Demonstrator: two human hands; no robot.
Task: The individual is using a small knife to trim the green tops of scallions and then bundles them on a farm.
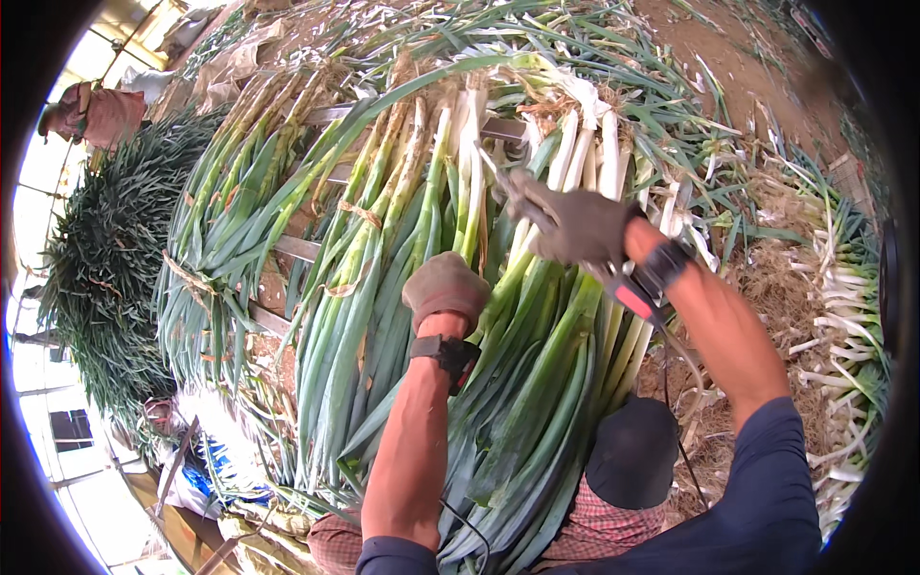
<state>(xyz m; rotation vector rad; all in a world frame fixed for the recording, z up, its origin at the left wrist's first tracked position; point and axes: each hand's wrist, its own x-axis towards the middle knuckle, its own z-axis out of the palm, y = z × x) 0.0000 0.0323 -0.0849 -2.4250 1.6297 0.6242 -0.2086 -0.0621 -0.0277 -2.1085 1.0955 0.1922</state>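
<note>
Long green onions [537, 355] with pale stalks and dark leaves lie in front of me, root ends away from me. My left hand [446, 290], in a brown glove, is closed in a fist over the stalks and seems to grip some; its fingers are mostly hidden. My right hand [580, 227], also gloved, is wrapped round a slim grey metal tool that looks like an air blow gun [503, 177]. Its narrow tip points at white stalks near the roots. A pale hose [682, 356] runs back below that hand.
Tied bundles of green onions [225, 206] lie to the left on metal rails [297, 247]. Beyond them stands a dark leafy pile [105, 259]. White-stalked onions [853, 335] line the right side, beside stripped roots and peelings [786, 278]. My knee with a dark pad [632, 452] is close below.
</note>
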